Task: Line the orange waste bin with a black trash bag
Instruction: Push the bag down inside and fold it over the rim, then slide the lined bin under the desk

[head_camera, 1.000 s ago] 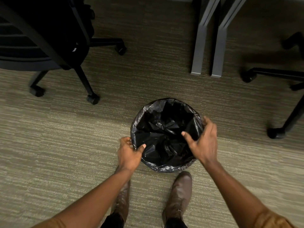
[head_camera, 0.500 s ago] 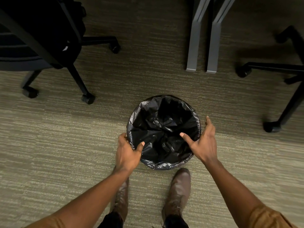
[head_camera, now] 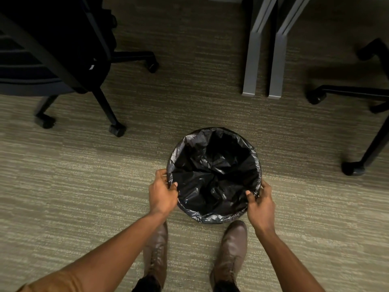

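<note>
A round waste bin stands on the carpet just ahead of my feet, fully covered by a crinkled black trash bag point(head_camera: 212, 178) that fills its inside and folds over the rim; no orange shows. My left hand point(head_camera: 162, 191) grips the bag-covered rim on the near left, thumb inside. On the near right of the rim, my right hand point(head_camera: 260, 204) pinches the bag edge, thumb inside and fingers outside.
A black office chair point(head_camera: 52, 60) on castors stands at the far left. Two grey desk legs point(head_camera: 263, 60) rise beyond the bin. Another chair base point(head_camera: 357, 131) sits at the right. My brown boots point(head_camera: 230, 249) are just behind the bin.
My right hand has moved from over the bin's opening down to the near right rim and closed on the bag. My left hand's hold on the left rim has tightened.
</note>
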`<state>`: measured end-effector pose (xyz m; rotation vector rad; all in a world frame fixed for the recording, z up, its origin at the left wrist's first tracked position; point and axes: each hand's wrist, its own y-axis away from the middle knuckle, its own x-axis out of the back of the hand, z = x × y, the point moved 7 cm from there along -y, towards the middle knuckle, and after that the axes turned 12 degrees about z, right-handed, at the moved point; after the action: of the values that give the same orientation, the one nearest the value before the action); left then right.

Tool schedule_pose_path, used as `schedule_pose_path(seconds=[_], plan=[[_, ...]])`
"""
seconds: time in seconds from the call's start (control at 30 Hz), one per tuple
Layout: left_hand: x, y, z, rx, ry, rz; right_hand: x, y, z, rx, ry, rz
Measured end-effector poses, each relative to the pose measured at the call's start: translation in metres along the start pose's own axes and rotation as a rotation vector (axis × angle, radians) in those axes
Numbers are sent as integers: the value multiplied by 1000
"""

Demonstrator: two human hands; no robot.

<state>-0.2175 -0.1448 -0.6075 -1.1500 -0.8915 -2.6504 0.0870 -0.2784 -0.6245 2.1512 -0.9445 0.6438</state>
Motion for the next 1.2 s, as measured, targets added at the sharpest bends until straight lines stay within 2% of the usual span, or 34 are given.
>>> schedule_pose_path(seconds=[0.27, 0.43, 0.6, 0.8, 1.03, 1.2], plan=[[-3, -8, 20, -13, 50, 1, 5, -25, -3, 19, -99, -66], [-9, -21, 59, 1, 178, -35, 16, -55, -29, 41, -187, -63], [-14, -41, 107, -107, 110, -1, 35, -89, -77, 96, -156, -35], [-36, -73, 160, -141, 85, 52, 43, -158, -120, 176, -36, 47], [-70, -103, 210, -265, 33, 89, 31, -234, -147, 226, -3, 45], [-90, -116, 229, -287, 52, 118, 24, -271, -160, 259, -6, -2]])
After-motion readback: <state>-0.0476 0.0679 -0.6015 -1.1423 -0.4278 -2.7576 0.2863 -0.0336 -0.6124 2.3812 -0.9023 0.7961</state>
